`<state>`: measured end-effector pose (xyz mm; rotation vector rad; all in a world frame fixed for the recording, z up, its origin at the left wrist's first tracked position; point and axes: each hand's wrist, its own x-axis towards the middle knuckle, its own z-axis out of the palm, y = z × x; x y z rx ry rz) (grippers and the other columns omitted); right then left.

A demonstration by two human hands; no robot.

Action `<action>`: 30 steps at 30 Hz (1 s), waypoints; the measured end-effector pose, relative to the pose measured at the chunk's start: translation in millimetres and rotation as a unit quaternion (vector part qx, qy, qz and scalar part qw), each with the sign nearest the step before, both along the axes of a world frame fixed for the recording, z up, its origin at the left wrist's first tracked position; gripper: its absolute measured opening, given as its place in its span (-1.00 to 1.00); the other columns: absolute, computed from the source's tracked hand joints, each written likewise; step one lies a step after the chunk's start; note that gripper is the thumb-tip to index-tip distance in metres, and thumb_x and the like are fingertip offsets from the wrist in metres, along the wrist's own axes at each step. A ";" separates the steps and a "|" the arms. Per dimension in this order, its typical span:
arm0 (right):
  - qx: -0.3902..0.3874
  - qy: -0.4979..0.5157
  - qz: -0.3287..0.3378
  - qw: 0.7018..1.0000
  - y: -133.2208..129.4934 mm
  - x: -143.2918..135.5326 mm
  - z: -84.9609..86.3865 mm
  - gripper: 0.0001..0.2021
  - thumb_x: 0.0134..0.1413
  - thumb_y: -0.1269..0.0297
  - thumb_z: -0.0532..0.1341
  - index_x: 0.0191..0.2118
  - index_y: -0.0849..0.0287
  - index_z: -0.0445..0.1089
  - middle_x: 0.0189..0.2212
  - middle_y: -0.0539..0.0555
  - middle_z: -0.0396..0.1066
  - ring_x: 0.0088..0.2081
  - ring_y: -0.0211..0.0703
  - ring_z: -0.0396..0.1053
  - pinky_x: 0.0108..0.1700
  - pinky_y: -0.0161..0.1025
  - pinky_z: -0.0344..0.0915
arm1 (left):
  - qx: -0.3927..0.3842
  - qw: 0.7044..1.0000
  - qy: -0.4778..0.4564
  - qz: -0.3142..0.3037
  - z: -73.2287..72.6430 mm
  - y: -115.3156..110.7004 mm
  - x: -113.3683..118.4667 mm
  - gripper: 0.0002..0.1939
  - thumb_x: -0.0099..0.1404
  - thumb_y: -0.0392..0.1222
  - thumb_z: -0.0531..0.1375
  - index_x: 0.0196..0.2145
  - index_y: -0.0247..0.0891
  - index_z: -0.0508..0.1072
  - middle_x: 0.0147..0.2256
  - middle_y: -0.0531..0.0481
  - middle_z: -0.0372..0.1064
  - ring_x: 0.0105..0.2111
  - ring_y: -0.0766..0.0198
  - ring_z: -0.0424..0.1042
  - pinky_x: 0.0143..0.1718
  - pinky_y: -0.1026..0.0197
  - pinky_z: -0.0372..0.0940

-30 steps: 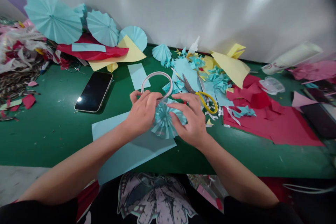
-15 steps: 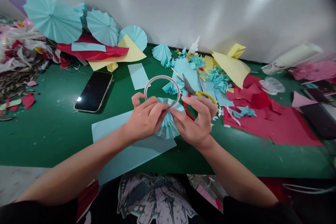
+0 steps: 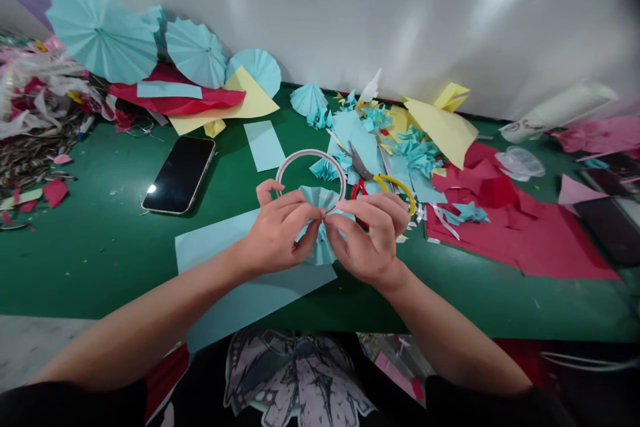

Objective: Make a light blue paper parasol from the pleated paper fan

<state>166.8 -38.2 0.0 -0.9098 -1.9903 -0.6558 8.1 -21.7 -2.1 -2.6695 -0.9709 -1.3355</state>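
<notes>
A roll of white tape (image 3: pixel 306 155), seen as a ring, is held upright between my hands above a small pleated blue paper round (image 3: pixel 321 255). My left hand (image 3: pixel 283 230) pinches at the ring's lower edge, its fingertips closed. Just to the right, my right hand (image 3: pixel 367 233) is pinched too, close to the left fingertips. What lies between the fingertips is too small to make out. Under the hands is a large blue sheet (image 3: pixel 250 300). Scissors with red and yellow handles (image 3: pixel 367 172) lie open just beyond my right hand.
At the left lies a phone (image 3: pixel 180 175), with large pleated blue rounds (image 3: pixel 103 37) behind it. Blue scraps (image 3: pixel 417 150) and red sheets (image 3: pixel 540 237) cover the right side. A white bottle (image 3: pixel 557 110) lies at the far right, by the wall.
The ring has dropped slightly and shifted a little right. Both hands remain pinched together, with small shifts of the fingers; my right fingers have curled down and cover more of the red scissor handle.
</notes>
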 end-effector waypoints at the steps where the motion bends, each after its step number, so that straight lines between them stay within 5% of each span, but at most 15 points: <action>1: 0.001 -0.002 0.000 1.000 -0.7 0.0 0.2 -0.89 -0.06 0.42 0.25 -0.38 0.10 0.32 -0.31 0.05 0.27 -0.19 -0.16 0.16 -0.12 -0.14 0.22 | -0.008 1.000 -0.004 -0.004 0.7 -0.8 0.3 -0.89 0.18 -0.41 0.05 -0.46 -0.26 0.23 -0.58 0.15 0.35 -0.53 0.38 0.32 -0.26 0.12 0.00; 6: 0.005 0.003 0.047 0.999 -6.5 1.2 -0.5 -0.87 -0.06 0.46 0.23 -0.41 0.07 0.32 -0.35 0.03 0.22 -0.22 -0.18 0.16 -0.08 -0.12 0.22 | -0.045 0.998 -0.038 0.002 4.2 1.8 -3.5 -0.93 0.17 -0.37 0.07 -0.42 -0.25 0.26 -0.58 0.15 0.34 -0.54 0.38 0.33 -0.23 0.12 0.04; 12: -0.047 0.025 0.012 0.999 -4.9 0.3 0.8 -0.78 -0.07 0.46 0.22 -0.27 0.03 0.30 -0.21 0.08 0.17 -0.16 -0.11 0.16 -0.12 -0.12 0.24 | -0.081 0.972 -0.079 0.206 0.4 29.3 -17.7 -0.95 0.21 -0.34 0.05 -0.38 -0.23 0.26 -0.46 0.05 0.43 -0.43 0.28 0.38 -0.12 0.05 0.00; 16: -0.171 0.090 -0.044 0.980 3.3 1.8 -0.8 -0.51 -0.02 0.43 0.14 0.06 0.02 0.08 -0.08 0.16 0.16 -0.04 0.03 0.17 -0.08 0.02 0.18 | -0.122 0.953 0.038 0.274 -6.4 39.0 -23.5 -0.90 0.26 -0.28 -0.01 -0.32 -0.24 0.29 -0.42 -0.03 0.43 -0.29 0.15 0.36 -0.06 -0.05 -0.09; 20: -0.378 0.118 -0.103 0.913 10.5 7.4 -5.8 -0.35 -0.04 0.39 0.10 0.19 0.10 -0.16 -0.21 0.16 0.30 -0.19 0.03 0.29 -0.15 0.09 0.20 | -0.177 0.919 0.166 0.311 -10.2 38.6 -25.3 -0.80 0.26 -0.32 -0.08 -0.34 -0.29 0.33 -0.54 -0.08 0.35 -0.28 0.05 0.33 -0.08 -0.16 -0.09; 23: -0.463 0.108 -0.094 0.875 13.4 11.0 -9.5 -0.35 -0.06 0.46 0.07 0.18 0.12 -0.16 -0.36 0.08 0.34 -0.34 -0.08 0.32 -0.15 0.09 0.19 | -0.199 0.906 0.203 0.313 -11.0 37.2 -24.4 -0.78 0.23 -0.36 -0.08 -0.38 -0.30 0.35 -0.50 -0.14 0.36 -0.24 0.00 0.32 -0.05 -0.24 -0.13; 26: -0.460 0.093 -0.064 0.881 14.4 11.8 -11.1 -0.38 -0.04 0.52 0.03 0.17 0.09 -0.12 -0.36 0.06 0.36 -0.34 -0.13 0.33 -0.09 0.08 0.16 | -0.205 0.927 0.142 0.281 -6.8 36.0 -21.8 -0.77 0.26 -0.30 -0.07 -0.36 -0.28 0.37 -0.33 -0.15 0.41 -0.17 0.02 0.33 0.00 -0.25 -0.15; 30: -0.453 0.090 -0.013 0.887 14.6 10.5 -9.0 -0.41 0.00 0.53 0.03 0.16 0.05 -0.10 -0.36 0.04 0.39 -0.31 -0.14 0.35 -0.10 0.04 0.18 | -0.324 0.941 0.019 0.099 5.4 32.3 -18.2 -0.76 0.28 -0.11 -0.01 -0.28 -0.27 0.38 -0.27 -0.06 0.42 -0.23 0.18 0.39 -0.10 0.08 0.18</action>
